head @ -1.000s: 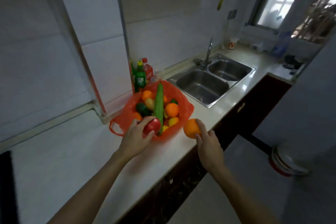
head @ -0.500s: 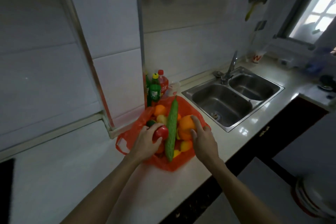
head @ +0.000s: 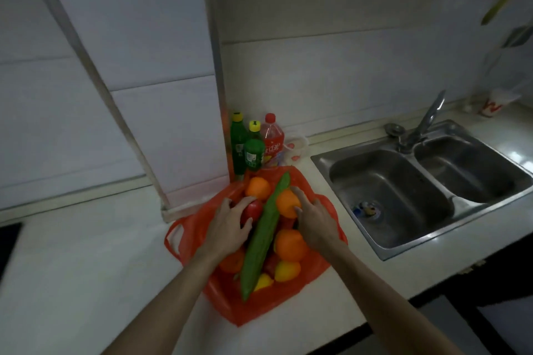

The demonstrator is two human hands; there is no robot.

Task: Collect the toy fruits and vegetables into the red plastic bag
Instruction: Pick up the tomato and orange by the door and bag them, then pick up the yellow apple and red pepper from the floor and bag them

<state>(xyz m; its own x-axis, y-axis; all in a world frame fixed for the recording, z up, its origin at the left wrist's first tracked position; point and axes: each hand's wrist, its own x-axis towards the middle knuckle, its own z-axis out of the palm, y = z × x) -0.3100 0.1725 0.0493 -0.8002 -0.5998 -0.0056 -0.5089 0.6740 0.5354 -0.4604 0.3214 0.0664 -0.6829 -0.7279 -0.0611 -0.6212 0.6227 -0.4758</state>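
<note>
Red plastic bag [head: 288, 305] lies open on the white surface [head: 86, 268], heaped with toy fruit, a long green cucumber [head: 264, 235] slanting across the top. My left hand [head: 227, 228] curls closed over a red apple [head: 253, 209] on the left of the pile; my right hand [head: 315, 217] cups an orange [head: 287, 203], its fingers part-bent around it, just right of the cucumber. Both pieces already sit over the bag, so I judge this is the letting-go. I would press each into a hollow between its neighbours, then open the fingers slowly. The heap is tall and round things roll; the sink [head: 389, 251] is near on the right.
</note>
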